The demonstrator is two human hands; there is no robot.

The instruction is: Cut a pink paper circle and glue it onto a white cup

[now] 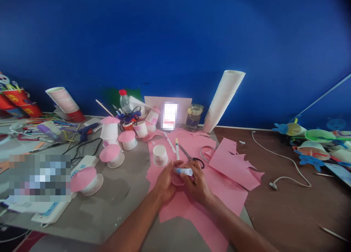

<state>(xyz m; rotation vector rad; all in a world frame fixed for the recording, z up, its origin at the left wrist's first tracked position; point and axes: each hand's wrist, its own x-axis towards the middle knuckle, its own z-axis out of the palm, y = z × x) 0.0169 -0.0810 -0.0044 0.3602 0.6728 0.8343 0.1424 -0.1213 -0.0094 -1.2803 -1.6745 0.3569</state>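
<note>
My right hand point(197, 182) is closed around a white marker point(184, 171) with a blue band; its outer end points right. My left hand point(166, 184) is closed at the edge of a round pink piece point(178, 180), which looks like paper and lies partly hidden between both hands. Under them spreads torn pink paper point(181, 207). Just beyond my fingers lie another marker point(177, 147) with a yellowish end and black-handled scissors point(192, 157). A white paper cup point(160, 155) stands upside down to the left of them.
Paper cups with pink paper tops point(110, 152) stand at the left. A tall leaning cup stack point(226, 98), a glass jar point(194, 117) and a bright blurred screen point(170, 116) line the blue wall. A white cable point(287, 155) lies on the brown surface at right.
</note>
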